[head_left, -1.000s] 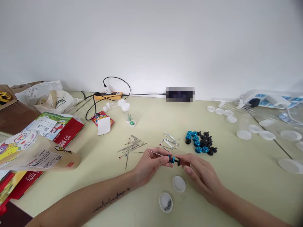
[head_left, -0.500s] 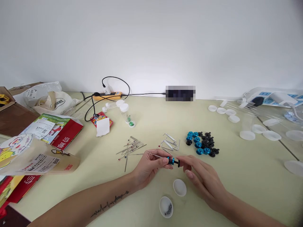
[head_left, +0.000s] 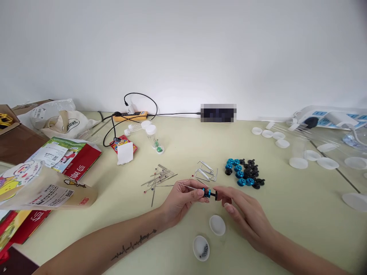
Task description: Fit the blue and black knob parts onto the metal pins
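Note:
Between the thumb and fingers of my left hand (head_left: 185,198) is a small blue-and-black bolt-like part (head_left: 207,193), its black flanged end pointing right. A thin metal rod (head_left: 187,186) also passes through that hand, sticking out to the left. My right hand (head_left: 243,210) is at the black end, index fingertip against or very close to it, with thumb and fingers apart. Beyond the hands lie silver L-shaped hex keys (head_left: 205,172), and to their right a cluster of blue and black flanged pieces (head_left: 245,172).
Thin metal rods (head_left: 160,177), some with coloured tips, are scattered left. In front are a white cap (head_left: 217,225) and another cap (head_left: 197,246) holding small dark bits. Clear tubes (head_left: 299,147) and caps lie right; a drink cup (head_left: 77,193) stands left.
The hands and the part between them keep nearly the same pose. The view has shifted very slightly.

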`<state>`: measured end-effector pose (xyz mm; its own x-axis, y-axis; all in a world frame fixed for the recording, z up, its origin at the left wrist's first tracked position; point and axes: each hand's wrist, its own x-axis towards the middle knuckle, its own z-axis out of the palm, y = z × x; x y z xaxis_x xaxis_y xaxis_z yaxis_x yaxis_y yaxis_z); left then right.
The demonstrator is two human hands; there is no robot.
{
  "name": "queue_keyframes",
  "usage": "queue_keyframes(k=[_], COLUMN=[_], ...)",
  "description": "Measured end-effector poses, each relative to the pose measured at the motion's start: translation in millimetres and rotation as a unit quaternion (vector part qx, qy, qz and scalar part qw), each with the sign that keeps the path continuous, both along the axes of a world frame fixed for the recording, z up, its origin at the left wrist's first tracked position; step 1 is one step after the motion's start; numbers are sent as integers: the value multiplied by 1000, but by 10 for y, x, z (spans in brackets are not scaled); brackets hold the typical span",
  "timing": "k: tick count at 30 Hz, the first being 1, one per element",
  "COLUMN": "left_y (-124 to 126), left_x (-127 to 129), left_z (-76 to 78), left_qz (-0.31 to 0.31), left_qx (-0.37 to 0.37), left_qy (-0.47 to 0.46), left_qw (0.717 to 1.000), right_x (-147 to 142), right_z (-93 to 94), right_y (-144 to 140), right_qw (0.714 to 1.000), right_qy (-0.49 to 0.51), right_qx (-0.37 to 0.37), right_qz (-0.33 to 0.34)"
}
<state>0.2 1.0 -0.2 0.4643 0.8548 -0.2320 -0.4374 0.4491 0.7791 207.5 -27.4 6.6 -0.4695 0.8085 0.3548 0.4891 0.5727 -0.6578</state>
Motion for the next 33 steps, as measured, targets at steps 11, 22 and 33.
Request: queue_keyframes(k=[11, 22, 33], left_y=[-8, -10, -4], left_x=[-3, -7, -4], left_z=[6, 8, -1], left_qz=[3, 1, 3], left_qx=[-11, -3, -2], left_qy=[9, 6, 15], left_qw=[1000, 1000, 1000], right_x=[0, -8, -9], right_z=[-17, 12, -19], right_y=[8, 10, 20], right_qw=[1000, 1000, 1000], right_qy=[-7, -4, -14], right_qx=[-6, -10, 4], right_qz=[-7, 2, -2])
